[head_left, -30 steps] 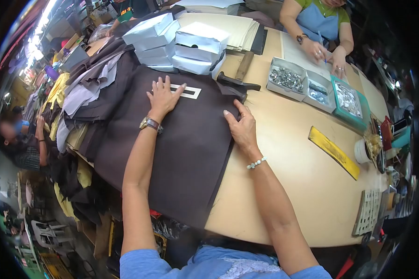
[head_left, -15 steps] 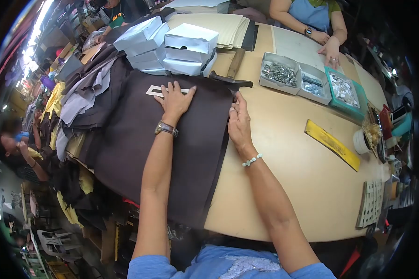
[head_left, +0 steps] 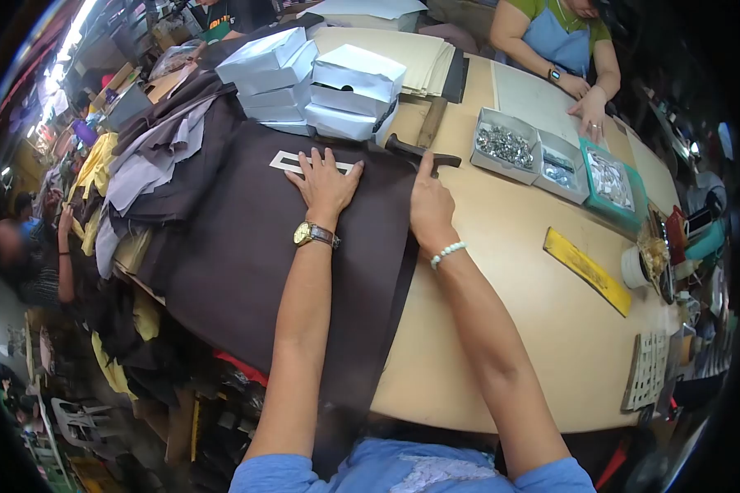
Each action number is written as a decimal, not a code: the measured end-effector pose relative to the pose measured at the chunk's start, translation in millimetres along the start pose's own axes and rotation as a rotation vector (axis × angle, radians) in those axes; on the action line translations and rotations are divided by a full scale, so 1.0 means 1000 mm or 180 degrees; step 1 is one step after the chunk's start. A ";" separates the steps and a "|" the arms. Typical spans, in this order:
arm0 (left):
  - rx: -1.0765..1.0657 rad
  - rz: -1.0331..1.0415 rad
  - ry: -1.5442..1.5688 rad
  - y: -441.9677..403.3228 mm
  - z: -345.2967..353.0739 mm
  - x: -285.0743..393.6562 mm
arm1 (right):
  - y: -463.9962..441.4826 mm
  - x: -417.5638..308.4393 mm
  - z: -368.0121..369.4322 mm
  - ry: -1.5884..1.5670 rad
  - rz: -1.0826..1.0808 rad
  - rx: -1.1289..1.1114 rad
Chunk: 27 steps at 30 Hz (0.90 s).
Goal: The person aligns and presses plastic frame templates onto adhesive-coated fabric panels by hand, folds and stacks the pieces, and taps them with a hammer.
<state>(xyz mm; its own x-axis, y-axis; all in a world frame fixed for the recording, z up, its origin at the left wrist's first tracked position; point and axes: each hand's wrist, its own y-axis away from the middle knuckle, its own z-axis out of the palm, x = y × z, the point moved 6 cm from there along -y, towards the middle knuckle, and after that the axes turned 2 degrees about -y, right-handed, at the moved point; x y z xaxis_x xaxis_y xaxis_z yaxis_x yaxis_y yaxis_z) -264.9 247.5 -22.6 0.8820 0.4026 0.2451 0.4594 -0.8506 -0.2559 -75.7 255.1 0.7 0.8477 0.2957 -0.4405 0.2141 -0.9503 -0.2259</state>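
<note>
Dark brown fabric [head_left: 247, 246] lies spread over the left part of the table. My left hand [head_left: 325, 191] rests flat on it with fingers apart, over the right part of a white rectangular frame template [head_left: 286, 163]. At the fabric's right edge is my right hand [head_left: 432, 205], its index finger pointing up and the other fingers curled; what they hold, if anything, is hidden. Just beyond that fingertip lies a dark-headed hammer [head_left: 446, 159] with a wooden handle, beside stacked white boxes [head_left: 349, 78].
Open boxes of metal parts [head_left: 506, 144] and a green tray [head_left: 638, 215] stand at the right. A yellow bar [head_left: 588, 271] lies nearer. Across the table a person [head_left: 555, 45] rests their hands on paper. Fabric piles [head_left: 160, 156] cover the left side.
My left hand has shifted right across the fabric, uncovering the template's left part. My right hand's fingers have curled, leaving the index extended. The person opposite no longer shows a pen.
</note>
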 end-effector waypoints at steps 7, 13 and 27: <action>0.0107 0.0175 -0.0100 0.001 0.006 -0.005 | -0.016 -0.007 -0.012 -0.0074 0.0245 -0.0211; 0.0013 0.0032 -0.0225 0.000 0.004 -0.001 | -0.015 0.058 -0.042 -0.0266 0.0406 0.0034; 0.0122 0.0006 0.0138 0.000 0.002 -0.002 | 0.013 -0.054 -0.060 -0.1459 -0.0356 0.0186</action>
<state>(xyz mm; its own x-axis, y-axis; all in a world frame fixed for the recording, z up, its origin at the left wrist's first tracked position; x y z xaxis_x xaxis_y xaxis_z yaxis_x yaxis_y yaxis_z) -266.2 247.4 -24.4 0.8778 0.3854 0.2846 0.4623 -0.8374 -0.2918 -89.9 221.2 74.0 0.5165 0.4208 -0.7458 0.2531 -0.9070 -0.3365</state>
